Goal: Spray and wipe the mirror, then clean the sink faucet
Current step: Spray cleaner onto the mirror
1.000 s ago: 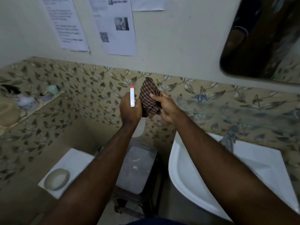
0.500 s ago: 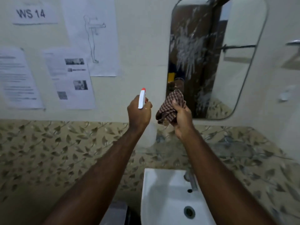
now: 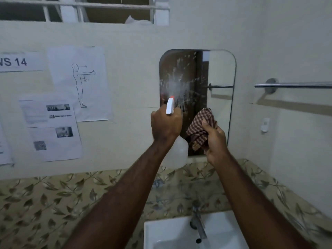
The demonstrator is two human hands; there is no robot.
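Note:
A rounded wall mirror (image 3: 220, 76) hangs above the sink, its left half wet with white splatter. My left hand (image 3: 165, 125) grips a translucent spray bottle (image 3: 177, 151) with a white head and red nozzle, aimed at the mirror; a mist cloud hangs in front of the glass. My right hand (image 3: 213, 139) holds a bunched brown checked cloth (image 3: 201, 126) just below and right of the nozzle, in front of the mirror's lower edge. The metal faucet (image 3: 198, 223) stands at the back of the white sink (image 3: 167, 234) at the bottom of the view.
Printed papers (image 3: 77, 83) are taped to the wall on the left. A chrome towel bar (image 3: 294, 85) runs along the wall right of the mirror, with a small white hook (image 3: 265, 124) below it. Leaf-patterned tiles (image 3: 45, 200) band the wall behind the sink. A barred window (image 3: 84, 8) sits above.
The view has tilted up from the sink area to the mirror. Both hands rose toward the mirror, and spray mist now leaves the nozzle onto the glass.

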